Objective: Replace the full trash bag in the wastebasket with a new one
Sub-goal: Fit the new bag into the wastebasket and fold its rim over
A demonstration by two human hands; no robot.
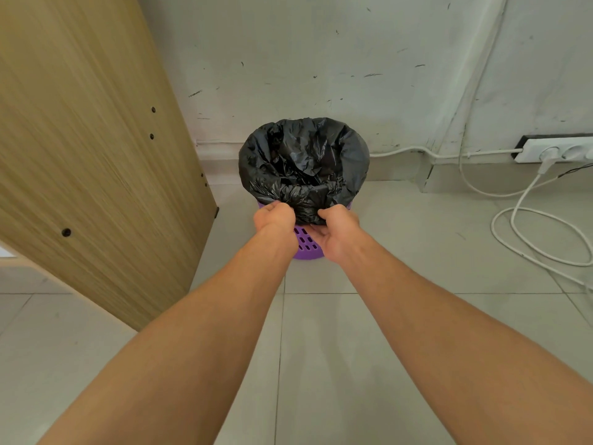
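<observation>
A purple perforated wastebasket [307,244] stands on the tiled floor against the wall. A black trash bag [303,162] lines it, its edge folded over the rim and crumpled plastic bunched inside. My left hand [275,217] pinches the bag's near edge at the rim. A little to the right, my right hand [335,229] grips the same folded edge, its fingers curled under the plastic against the basket's side. What lies inside the bag is hidden.
A tall wooden panel [96,162] leans close on the left of the basket. At the right, a white power strip [555,150] sits by the wall, with white cables [526,232] looping over the floor.
</observation>
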